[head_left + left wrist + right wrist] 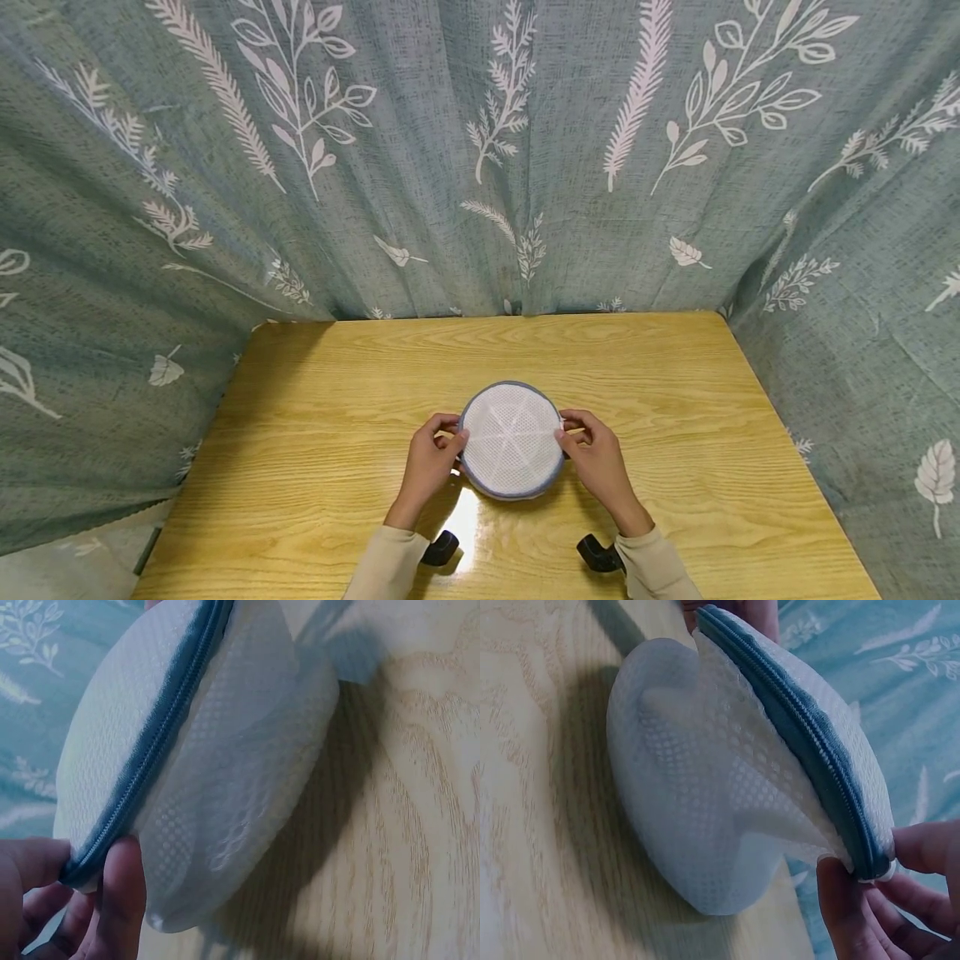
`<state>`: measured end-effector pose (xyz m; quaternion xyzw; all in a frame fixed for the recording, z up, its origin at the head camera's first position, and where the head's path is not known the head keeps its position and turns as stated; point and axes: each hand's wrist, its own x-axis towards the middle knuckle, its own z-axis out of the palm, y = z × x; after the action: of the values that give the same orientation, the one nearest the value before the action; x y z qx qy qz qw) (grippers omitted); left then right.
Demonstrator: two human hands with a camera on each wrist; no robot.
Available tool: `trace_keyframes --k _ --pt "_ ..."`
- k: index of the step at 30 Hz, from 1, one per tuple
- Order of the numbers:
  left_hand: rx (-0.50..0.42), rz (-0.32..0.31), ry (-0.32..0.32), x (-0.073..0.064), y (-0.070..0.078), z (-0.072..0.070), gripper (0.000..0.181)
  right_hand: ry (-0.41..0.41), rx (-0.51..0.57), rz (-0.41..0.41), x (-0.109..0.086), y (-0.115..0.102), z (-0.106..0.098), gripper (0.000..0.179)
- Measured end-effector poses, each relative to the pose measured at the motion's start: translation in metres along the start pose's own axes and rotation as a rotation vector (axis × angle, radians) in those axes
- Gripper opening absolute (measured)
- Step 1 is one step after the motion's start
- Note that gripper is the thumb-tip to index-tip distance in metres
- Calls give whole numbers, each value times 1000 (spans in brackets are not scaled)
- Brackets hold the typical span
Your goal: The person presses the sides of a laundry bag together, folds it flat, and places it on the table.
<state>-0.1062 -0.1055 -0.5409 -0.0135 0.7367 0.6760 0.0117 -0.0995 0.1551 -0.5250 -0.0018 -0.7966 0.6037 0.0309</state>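
Observation:
A round white mesh laundry bag (512, 439) with a blue zippered rim is held between both hands in the head view. On its left edge the left hand (433, 457) pinches the rim between thumb and fingers. The right hand (596, 461) grips the opposite edge in a like way. In the left wrist view, the blue zipper (161, 742) runs along the rim and looks closed where it shows. Below it the soft mesh body (682, 780) sags in folds towards the table. Whether anything lies inside the bag cannot be told.
A wooden table (337, 400) spreads beneath the hands. Green-grey curtains (420, 167) with white leaf prints hang behind it and along both sides. Black devices (441, 548) sit at both wrists, by the beige sleeves (656, 567).

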Motion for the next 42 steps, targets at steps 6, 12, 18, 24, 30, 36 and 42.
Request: trace_keyframes --k 6,12,18,24,30,36,42 --pt "14 -30 24 2 -5 1 22 -8 -19 22 2 5 1 28" --pt "45 -56 41 4 -7 1 21 -10 -63 22 6 12 3 27" --pt "77 -54 56 4 -5 2 21 -6 -102 32 7 13 4 25" --pt "150 -22 94 3 -6 1 18 -8 -126 15 7 11 6 23" --pt "207 -1 121 5 -13 1 17 -21 -134 44 8 13 8 23" --pt "222 -12 138 7 -19 1 16 -38 -153 54 10 16 10 23" --pt "191 -66 133 6 -21 1 15 -45 -164 46 10 19 11 22"
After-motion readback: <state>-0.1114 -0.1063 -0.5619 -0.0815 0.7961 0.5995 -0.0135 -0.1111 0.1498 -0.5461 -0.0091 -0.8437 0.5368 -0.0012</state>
